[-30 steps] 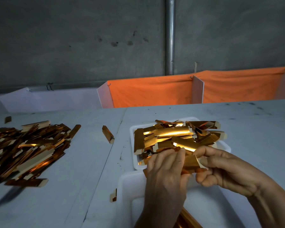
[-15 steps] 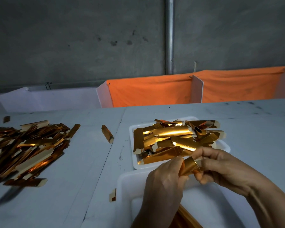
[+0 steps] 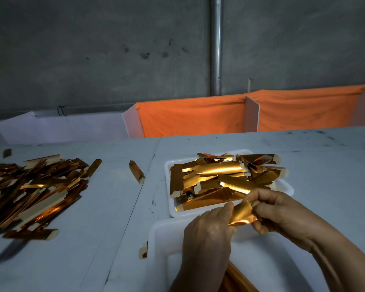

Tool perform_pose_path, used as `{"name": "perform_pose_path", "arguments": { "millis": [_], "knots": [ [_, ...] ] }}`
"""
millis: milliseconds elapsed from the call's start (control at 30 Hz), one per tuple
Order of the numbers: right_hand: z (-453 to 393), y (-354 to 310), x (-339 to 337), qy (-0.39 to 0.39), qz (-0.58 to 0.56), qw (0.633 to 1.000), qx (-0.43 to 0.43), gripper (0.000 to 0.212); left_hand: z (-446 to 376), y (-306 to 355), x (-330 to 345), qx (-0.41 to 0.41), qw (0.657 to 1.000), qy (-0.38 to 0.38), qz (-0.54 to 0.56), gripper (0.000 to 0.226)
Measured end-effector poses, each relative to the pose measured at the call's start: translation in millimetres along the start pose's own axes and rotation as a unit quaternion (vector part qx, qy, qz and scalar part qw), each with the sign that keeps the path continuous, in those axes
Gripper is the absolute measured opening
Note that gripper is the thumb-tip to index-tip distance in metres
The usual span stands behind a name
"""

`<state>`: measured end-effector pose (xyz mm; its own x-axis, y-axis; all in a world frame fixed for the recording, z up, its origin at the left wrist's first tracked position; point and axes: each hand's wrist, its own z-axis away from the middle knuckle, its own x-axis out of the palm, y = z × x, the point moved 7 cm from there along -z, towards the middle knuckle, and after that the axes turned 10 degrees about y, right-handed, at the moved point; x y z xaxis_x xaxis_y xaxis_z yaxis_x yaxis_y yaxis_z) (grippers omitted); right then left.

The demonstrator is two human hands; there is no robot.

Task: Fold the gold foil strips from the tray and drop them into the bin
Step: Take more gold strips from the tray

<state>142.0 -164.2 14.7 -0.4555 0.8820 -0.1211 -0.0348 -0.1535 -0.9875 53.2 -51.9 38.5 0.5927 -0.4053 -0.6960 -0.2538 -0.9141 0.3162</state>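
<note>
Left hand (image 3: 207, 230) and right hand (image 3: 276, 213) — both pinching one gold strip (image 3: 241, 214), bent between them, over the far rim of the white bin (image 3: 162, 234). Step judged: folding, mid-crease. Next move calls for pressing the crease flat, then letting go above the bin. Beyond — white tray (image 3: 288, 187) heaped with unfolded strips. Far left on the table (image 3: 118, 218) — loose pile of strips (image 3: 32, 192).

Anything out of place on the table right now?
Yes: two stray gold foil pieces lie outside any container, one on the grey table left of the white tray, a smaller one against the white bin. Both hands hold another strip.
</note>
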Motion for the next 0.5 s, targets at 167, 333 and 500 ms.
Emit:
{"name": "perform_pose_path", "arguments": {
  "millis": [167,333,500],
  "knots": [
    [-0.6,0.9,2.8,-0.019,-0.132,0.99,0.042,0.016,-0.2,-9.3,-2.8,-0.122,0.986,0.026,0.107,0.052],
    [-2.4,-6.4,2.2,-0.026,-0.181,0.983,0.002,0.032,12.1,-22.6,20.5,-0.355,0.863,-0.135,0.333,0.042],
    [-2.9,-8.4,-0.3,-0.033,-0.173,0.984,-0.025,0.026,20.3,-18.4,21.6,-0.42,0.721,-0.192,0.516,0.046]
  ]
}}
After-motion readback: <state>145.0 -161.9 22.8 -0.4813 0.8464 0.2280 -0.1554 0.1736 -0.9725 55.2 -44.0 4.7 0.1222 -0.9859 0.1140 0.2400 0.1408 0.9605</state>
